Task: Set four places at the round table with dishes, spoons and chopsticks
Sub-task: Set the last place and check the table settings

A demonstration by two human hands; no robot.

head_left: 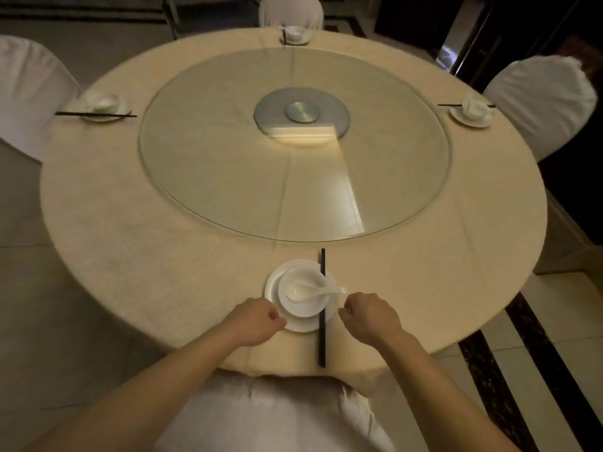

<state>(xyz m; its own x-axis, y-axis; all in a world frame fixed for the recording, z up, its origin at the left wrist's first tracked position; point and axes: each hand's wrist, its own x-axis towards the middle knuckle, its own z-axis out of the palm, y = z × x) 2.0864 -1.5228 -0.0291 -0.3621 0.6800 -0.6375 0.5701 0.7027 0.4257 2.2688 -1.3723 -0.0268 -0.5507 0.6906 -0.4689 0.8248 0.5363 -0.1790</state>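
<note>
The round table (130, 256) has a cream cloth. At its near edge a white plate (272, 282) carries a white bowl (310, 306) with a white spoon (313, 291) in it, handle pointing right. Black chopsticks (322, 340) lie across the plate's right side, pointing away from me. My left hand (257, 321) rests curled at the plate's lower left rim. My right hand (368, 316) is curled just right of the plate, holding nothing. Similar settings sit at the left (102, 106), the far side (295, 34) and the right (473, 110).
A glass turntable (212, 158) with a metal hub (301, 112) fills the table's middle. White-covered chairs stand at the left (26, 93), far side (290, 9), right (541, 102) and right below me (270, 415). Tiled floor with a dark stripe (509, 370) lies to the right.
</note>
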